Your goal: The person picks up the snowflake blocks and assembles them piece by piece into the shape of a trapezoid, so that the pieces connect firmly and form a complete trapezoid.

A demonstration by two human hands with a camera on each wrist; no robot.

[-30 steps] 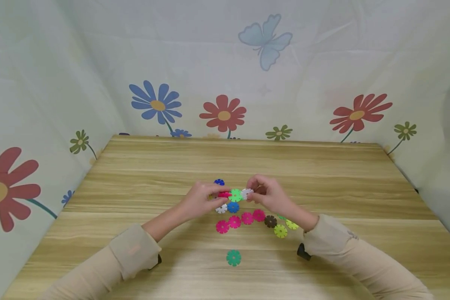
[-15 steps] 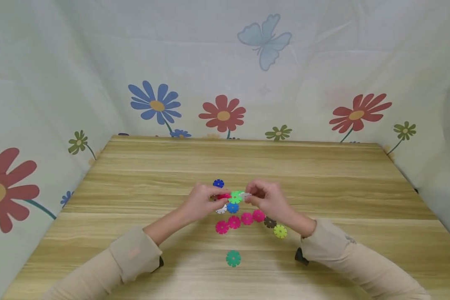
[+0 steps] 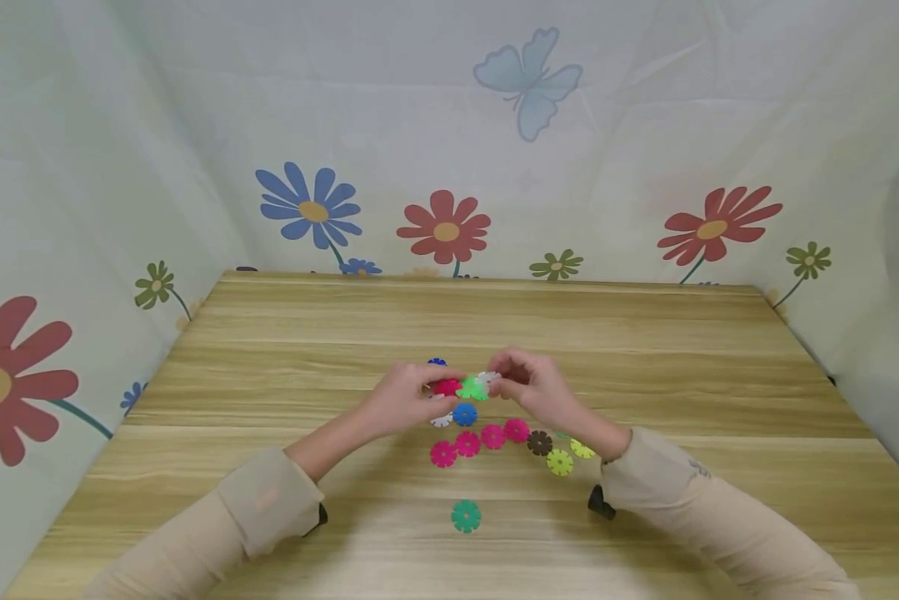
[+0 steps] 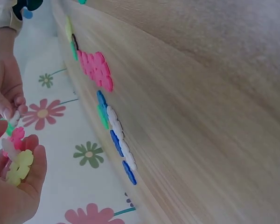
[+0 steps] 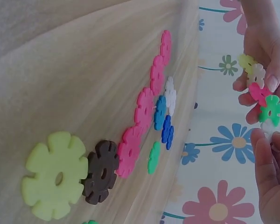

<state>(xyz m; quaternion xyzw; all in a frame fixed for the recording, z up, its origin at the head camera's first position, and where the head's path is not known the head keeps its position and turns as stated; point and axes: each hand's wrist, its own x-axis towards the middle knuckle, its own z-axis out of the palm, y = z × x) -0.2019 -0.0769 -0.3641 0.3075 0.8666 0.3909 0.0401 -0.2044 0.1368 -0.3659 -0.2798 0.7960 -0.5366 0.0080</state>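
Observation:
Above the table, my left hand (image 3: 404, 398) pinches a short chain of flower-shaped snowflake discs between thumb and fingers. The chain runs from a yellow disc (image 4: 21, 167) through a whitish disc (image 5: 256, 77) and a pink disc (image 5: 260, 94) to a bright green disc (image 5: 271, 108). My right hand (image 3: 539, 396) pinches a white snowflake disc (image 3: 488, 379) at the green one's right edge. Fingertips partly cover this white disc, so I cannot tell whether its slot is fully joined to the green disc.
Below the hands lies a row of pink discs (image 3: 467, 443), then a brown disc (image 3: 539, 442) and a yellow-green disc (image 3: 560, 462). Blue discs (image 3: 465, 414) and white ones lie behind them. A lone teal disc (image 3: 466, 516) is nearer on the wooden table (image 3: 307, 325).
The white disc in my right hand has turned from face-on to edge-on and now tilts upward against the green disc. The right hand dipped slightly and rose again; my left hand stays nearly in place.

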